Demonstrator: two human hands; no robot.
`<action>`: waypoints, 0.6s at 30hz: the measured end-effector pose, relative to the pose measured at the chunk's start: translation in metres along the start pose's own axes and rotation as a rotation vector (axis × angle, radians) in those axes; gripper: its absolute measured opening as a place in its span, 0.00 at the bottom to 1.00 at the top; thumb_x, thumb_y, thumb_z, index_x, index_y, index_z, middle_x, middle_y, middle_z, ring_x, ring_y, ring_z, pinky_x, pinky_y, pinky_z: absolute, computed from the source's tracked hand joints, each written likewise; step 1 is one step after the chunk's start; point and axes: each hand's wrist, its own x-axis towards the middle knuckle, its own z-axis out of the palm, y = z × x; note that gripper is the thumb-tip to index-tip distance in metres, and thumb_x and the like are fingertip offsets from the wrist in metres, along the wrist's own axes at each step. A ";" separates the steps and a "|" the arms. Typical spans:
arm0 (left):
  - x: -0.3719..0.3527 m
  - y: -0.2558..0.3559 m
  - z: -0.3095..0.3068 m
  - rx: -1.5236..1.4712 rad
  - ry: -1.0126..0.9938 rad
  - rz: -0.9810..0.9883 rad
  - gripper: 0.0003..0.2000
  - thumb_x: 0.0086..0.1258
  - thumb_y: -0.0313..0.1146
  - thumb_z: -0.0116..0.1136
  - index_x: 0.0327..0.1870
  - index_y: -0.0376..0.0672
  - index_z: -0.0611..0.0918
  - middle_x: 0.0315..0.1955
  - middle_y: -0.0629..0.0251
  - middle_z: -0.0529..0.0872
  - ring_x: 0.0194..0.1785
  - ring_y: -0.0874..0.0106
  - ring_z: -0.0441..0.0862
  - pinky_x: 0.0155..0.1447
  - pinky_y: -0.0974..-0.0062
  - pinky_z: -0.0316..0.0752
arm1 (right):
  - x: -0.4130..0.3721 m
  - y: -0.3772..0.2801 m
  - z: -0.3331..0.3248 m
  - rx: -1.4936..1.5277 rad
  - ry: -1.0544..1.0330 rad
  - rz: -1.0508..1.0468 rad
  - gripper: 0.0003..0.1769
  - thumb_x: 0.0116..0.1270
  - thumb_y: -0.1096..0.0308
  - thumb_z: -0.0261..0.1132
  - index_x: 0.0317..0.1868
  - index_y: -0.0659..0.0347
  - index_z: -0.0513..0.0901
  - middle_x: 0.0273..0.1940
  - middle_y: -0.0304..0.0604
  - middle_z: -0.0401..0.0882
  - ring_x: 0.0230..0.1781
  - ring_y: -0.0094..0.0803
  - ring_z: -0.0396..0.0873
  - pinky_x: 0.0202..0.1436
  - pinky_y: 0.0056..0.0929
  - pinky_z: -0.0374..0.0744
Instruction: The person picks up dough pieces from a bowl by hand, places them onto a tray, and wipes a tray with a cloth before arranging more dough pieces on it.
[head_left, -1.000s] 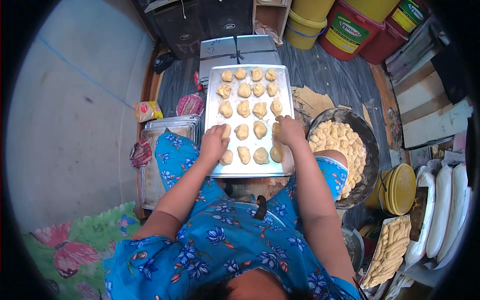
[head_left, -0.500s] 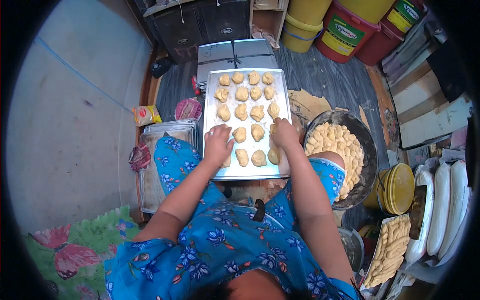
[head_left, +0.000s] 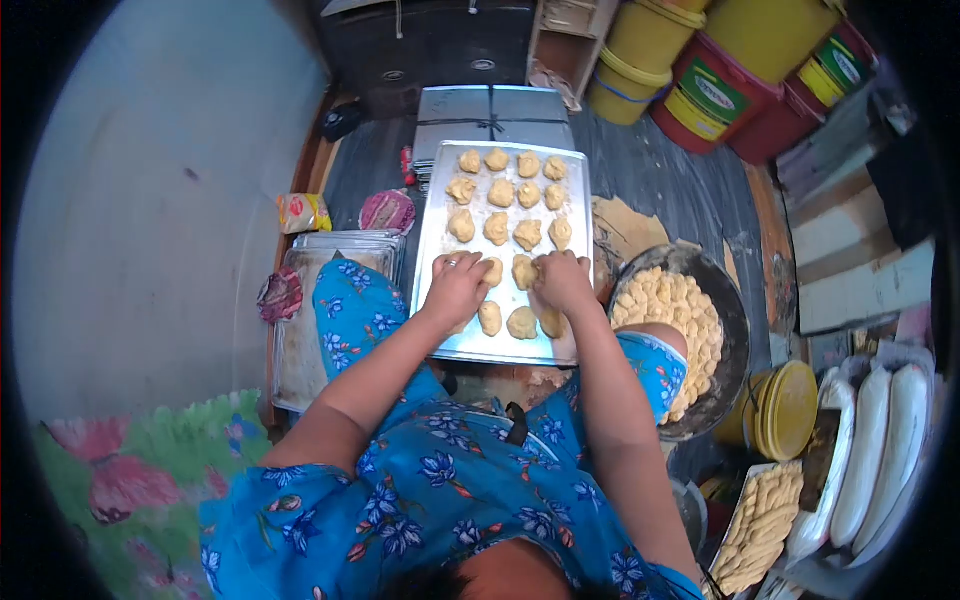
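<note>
A metal baking tray (head_left: pixel 575 215) rests across my lap, carrying several rows of pale yellow dough balls (head_left: pixel 497 228). In the fourth row, my left hand (head_left: pixel 458 285), with a ring on it, has its fingers curled against a dough ball (head_left: pixel 492 272) in the second column. My right hand (head_left: pixel 564 283) grips the edge of the neighbouring dough ball (head_left: pixel 523 273) with bent fingers. Both hands partly cover the outer pieces of that row. Nearer to me lie more dough balls (head_left: pixel 521 323), a few partly hidden by my wrists.
At my right knee stands a dark basin (head_left: pixel 738 345) full of dough pieces. Stacked trays (head_left: pixel 300 375) are on the left, with a yellow packet (head_left: pixel 303 213) behind. Lidded buckets (head_left: pixel 628 85), a yellow tub (head_left: pixel 785 410) and a tray of shaped dough (head_left: pixel 757 530) stand around.
Both hands have moved inward from the outer columns to the two middle dough balls of the fourth row. The whole view has shifted slightly as the head moved.
</note>
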 end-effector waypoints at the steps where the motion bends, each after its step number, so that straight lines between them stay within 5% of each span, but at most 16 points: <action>1: -0.003 -0.002 -0.007 -0.009 0.034 -0.002 0.22 0.61 0.35 0.63 0.58 0.48 0.79 0.61 0.58 0.75 0.66 0.60 0.68 0.68 0.56 0.55 | -0.002 -0.005 -0.007 0.005 0.015 0.007 0.20 0.52 0.64 0.71 0.49 0.52 0.84 0.49 0.43 0.79 0.55 0.41 0.74 0.59 0.47 0.65; 3: -0.011 -0.010 -0.029 -0.053 0.135 -0.044 0.23 0.61 0.36 0.63 0.60 0.48 0.78 0.64 0.57 0.71 0.67 0.59 0.67 0.69 0.55 0.55 | -0.002 -0.008 -0.008 0.068 0.099 -0.005 0.22 0.50 0.65 0.71 0.49 0.53 0.84 0.48 0.44 0.80 0.57 0.41 0.73 0.60 0.47 0.64; 6: -0.034 -0.046 -0.062 -0.061 0.329 -0.194 0.24 0.63 0.39 0.63 0.62 0.49 0.76 0.67 0.55 0.68 0.69 0.57 0.65 0.68 0.52 0.55 | 0.009 0.002 0.000 0.227 0.277 -0.144 0.20 0.52 0.71 0.69 0.48 0.59 0.84 0.44 0.48 0.80 0.42 0.46 0.80 0.45 0.39 0.78; 8: -0.060 -0.081 -0.085 -0.007 0.440 -0.361 0.25 0.62 0.39 0.63 0.62 0.48 0.76 0.67 0.54 0.68 0.69 0.56 0.66 0.67 0.51 0.58 | 0.008 -0.007 -0.004 0.257 0.334 -0.129 0.15 0.55 0.74 0.68 0.45 0.60 0.84 0.37 0.49 0.79 0.33 0.45 0.79 0.40 0.39 0.78; 11: -0.126 -0.155 -0.095 -0.016 0.651 -0.647 0.25 0.61 0.37 0.65 0.61 0.47 0.77 0.65 0.51 0.69 0.67 0.53 0.67 0.67 0.55 0.63 | -0.005 -0.035 -0.017 0.377 0.350 -0.146 0.12 0.55 0.78 0.66 0.41 0.62 0.83 0.28 0.46 0.75 0.25 0.33 0.75 0.32 0.30 0.75; 14: -0.219 -0.221 -0.070 -0.027 0.848 -0.937 0.23 0.58 0.35 0.66 0.57 0.45 0.79 0.60 0.49 0.74 0.63 0.50 0.71 0.66 0.61 0.67 | -0.012 -0.086 -0.012 0.634 0.355 -0.217 0.12 0.58 0.80 0.67 0.43 0.63 0.82 0.25 0.38 0.73 0.24 0.22 0.72 0.29 0.23 0.72; 18: -0.355 -0.283 0.014 -0.174 0.971 -1.465 0.26 0.54 0.36 0.68 0.57 0.45 0.79 0.55 0.48 0.78 0.60 0.50 0.75 0.66 0.59 0.67 | -0.024 -0.203 -0.010 0.630 0.310 -0.550 0.23 0.57 0.80 0.70 0.54 0.62 0.81 0.32 0.41 0.82 0.27 0.23 0.76 0.34 0.23 0.77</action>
